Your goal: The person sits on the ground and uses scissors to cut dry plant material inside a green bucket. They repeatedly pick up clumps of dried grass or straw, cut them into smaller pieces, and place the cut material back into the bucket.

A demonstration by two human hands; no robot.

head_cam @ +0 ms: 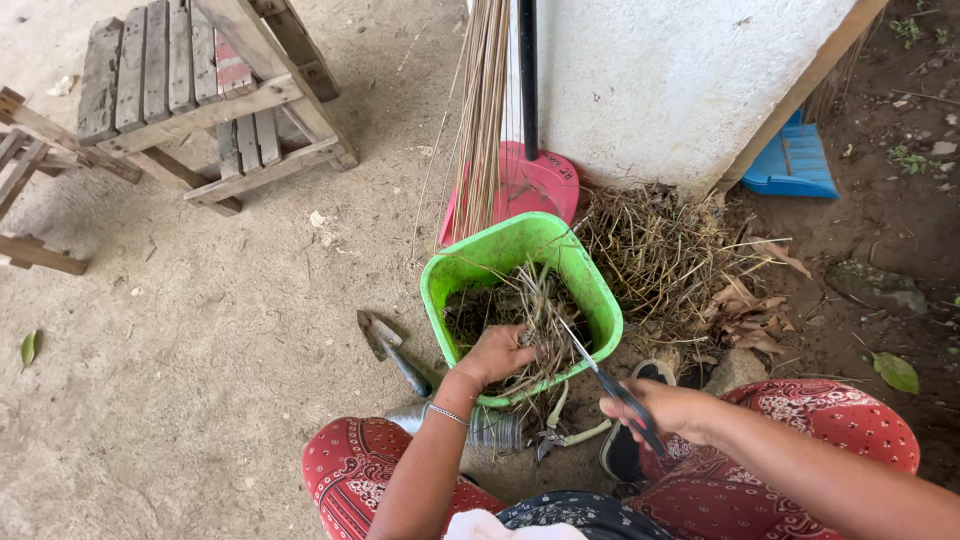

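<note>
A bundle of dry roots and stems (535,325) lies in and over the near rim of a green plastic tub (590,285) standing on the concrete floor (200,350). The left hand (495,355) is closed around the near part of that bundle, fingers clamped on the stems at the tub's near edge. The bundle extends from the grip away into the tub and partly down over its rim.

The right hand (665,408) is just to the right and nearer, closed on the handles of a pair of scissors (610,385). The blades point up and left towards the bundle, with the tips at or among the stems just right of the left hand.

On the floor left of the tub lies a small trowel (390,350). Below the tub, between the knees, lies a pair of pruning shears (560,435) beside a grey ribbed object. Right of the tub sits a heap of dry plant debris (660,245). Beyond the tub a stick broom (482,110) and a red dustpan (535,185) lean on a white wall. A blue dustpan (790,160) lies far right; wooden furniture (200,95) stands far left.
</note>
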